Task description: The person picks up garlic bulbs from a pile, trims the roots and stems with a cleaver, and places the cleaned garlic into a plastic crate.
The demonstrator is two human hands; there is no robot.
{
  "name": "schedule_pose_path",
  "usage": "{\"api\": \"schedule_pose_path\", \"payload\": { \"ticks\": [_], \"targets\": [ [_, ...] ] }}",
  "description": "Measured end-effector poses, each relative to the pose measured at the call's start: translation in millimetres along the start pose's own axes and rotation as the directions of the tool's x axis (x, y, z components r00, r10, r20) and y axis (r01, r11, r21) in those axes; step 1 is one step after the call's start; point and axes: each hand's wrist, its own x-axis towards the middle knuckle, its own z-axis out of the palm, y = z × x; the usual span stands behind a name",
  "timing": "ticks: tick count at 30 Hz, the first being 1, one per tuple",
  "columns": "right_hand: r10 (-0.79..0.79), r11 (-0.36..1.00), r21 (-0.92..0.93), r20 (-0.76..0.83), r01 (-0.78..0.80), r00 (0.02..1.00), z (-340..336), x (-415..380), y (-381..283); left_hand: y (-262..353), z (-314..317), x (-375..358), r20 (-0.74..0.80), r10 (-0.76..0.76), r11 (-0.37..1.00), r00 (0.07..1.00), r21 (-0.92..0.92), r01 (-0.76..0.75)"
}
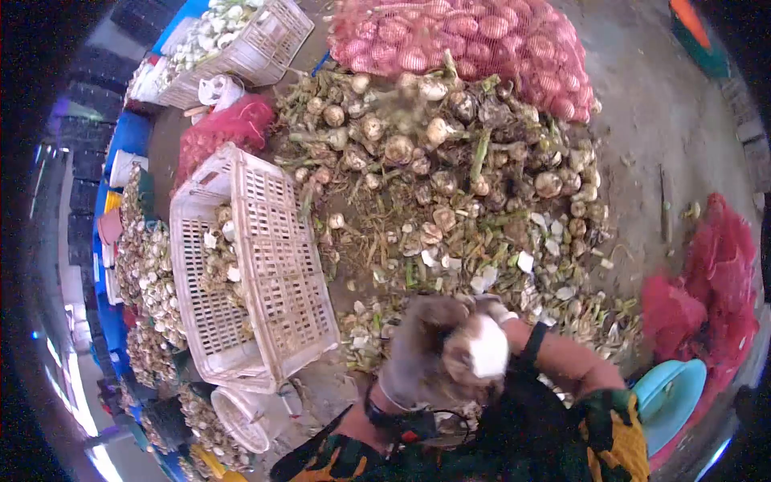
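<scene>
Both of my hands are gloved and close together in front of my body, smeared by motion. My left hand [414,349] is curled against a garlic bulb [477,353], whose bright white face points to the right. Just beyond the bulb is my right hand [488,307], its fingers mostly hidden, so I cannot make out what it holds. Ahead of both hands lies a heap of garlic bulbs [399,149] with stalks and dirty roots. White peel scraps [484,279] and cut stalk pieces are scattered between the heap and my hands.
A white plastic crate [281,265] with some bulbs inside leans at left, beside a white bucket [233,418]. Filled red mesh sacks [474,40] lie behind the heap. At right are a crumpled red mesh bag [707,281] and a turquoise basin [671,402].
</scene>
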Motion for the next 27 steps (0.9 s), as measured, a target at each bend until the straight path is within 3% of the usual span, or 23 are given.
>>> {"api": "schedule_pose_path", "payload": {
  "ticks": [1,2,3,4,5,6,7,8,9,11,14,15,16,19,20,21,22,24,26,27],
  "targets": [
    [0.023,0.997,0.077,-0.168,-0.01,0.986,5.3,8.0,11.3,2.7,1.6,-0.7,-0.016,-0.051,0.999,0.999,-0.013,0.05],
    [0.045,0.988,0.153,-0.331,0.007,0.942,9.6,16.1,22.7,7.8,-6.6,2.4,-0.085,-0.02,0.993,0.996,0.117,0.03],
    [0.185,0.914,0.399,-0.256,-0.071,0.949,-46.8,2.5,3.0,12.8,-14.5,5.2,-0.153,0.011,0.969,0.988,0.247,0.027],
    [0.295,0.778,0.609,-0.142,-0.151,0.945,-76.1,-4.9,-6.6,20.5,3.5,5.4,-0.147,-0.023,1.0,0.989,0.001,0.024],
    [0.256,0.49,0.867,-0.243,0.091,0.936,-80.9,-7.1,-7.1,28.0,21.3,5.5,-0.14,-0.058,0.969,0.988,-0.246,0.022],
    [0.219,0.127,0.971,-0.228,0.205,0.949,-83.7,-9.9,-13.7,20.2,9.3,11.0,-0.13,0.162,0.981,0.978,0.128,-0.145],
    [0.062,0.4,0.805,-0.501,0.439,0.863,-90.2,-14.2,-16.1,14.3,1.3,19.3,-0.042,0.36,0.826,0.932,0.478,-0.298],
    [0.014,0.408,0.772,-0.538,0.486,0.843,-96.0,-19.9,-21.3,16.0,-3.9,17.5,0.204,0.456,0.398,0.866,0.824,-0.404],
    [-0.034,0.413,0.738,-0.573,0.534,0.819,-102.0,-25.5,-26.6,24.7,6.9,15.6,0.436,0.519,-0.159,0.736,0.895,-0.418],
    [0.105,-0.042,0.965,-0.253,0.258,0.962,-114.6,-30.8,-37.6,15.0,11.7,18.3,0.193,0.633,0.318,0.75,0.818,-0.479],
    [0.109,0.403,0.818,-0.489,0.411,0.866,-105.5,-20.8,-34.4,20.8,7.8,24.8,-0.036,0.384,0.789,0.923,0.532,-0.308],
    [0.119,0.396,0.83,-0.469,0.392,0.875,-105.8,-21.2,-40.3,26.7,4.2,28.5,-0.023,0.301,0.684,0.953,0.702,-0.199],
    [0.122,0.553,0.768,-0.459,0.324,0.88,-105.4,-20.5,-37.9,33.6,0.4,32.8,-0.029,0.212,0.535,0.977,0.84,-0.091],
    [0.171,0.902,0.431,-0.404,0.022,0.899,-117.2,-31.2,-28.9,40.5,-9.6,45.3,0.383,0.329,0.053,0.863,0.905,-0.422],
    [0.238,0.91,0.407,-0.368,-0.075,0.899,-102.3,-27.5,-17.7,40.2,-13.9,43.9,0.513,0.307,-0.116,0.802,0.856,-0.503],
    [0.302,0.912,0.376,-0.349,-0.163,0.887,-81.4,-16.9,5.2,46.1,-19.8,41.1,0.381,0.387,0.238,0.839,0.838,-0.491],
    [0.351,0.914,0.329,-0.345,-0.238,0.87,-76.1,-7.1,22.2,59.2,-28.8,38.9,0.238,0.429,0.553,0.872,0.694,-0.461],
    [0.342,0.912,0.376,-0.467,-0.167,0.816,-75.5,-9.9,25.8,99.8,-56.4,25.7,-0.021,0.585,0.592,0.811,0.694,-0.41],
    [0.355,0.873,0.478,-0.488,-0.096,0.797,-72.4,-6.5,18.6,153.4,-65.8,14.1,-0.033,0.778,0.475,0.627,0.684,-0.554],
    [0.368,0.838,0.54,-0.457,-0.076,0.81,-74.6,-4.3,16.4,172.6,-54.0,7.5,-0.029,0.81,0.549,0.586,0.39,-0.739]
  ]
}}
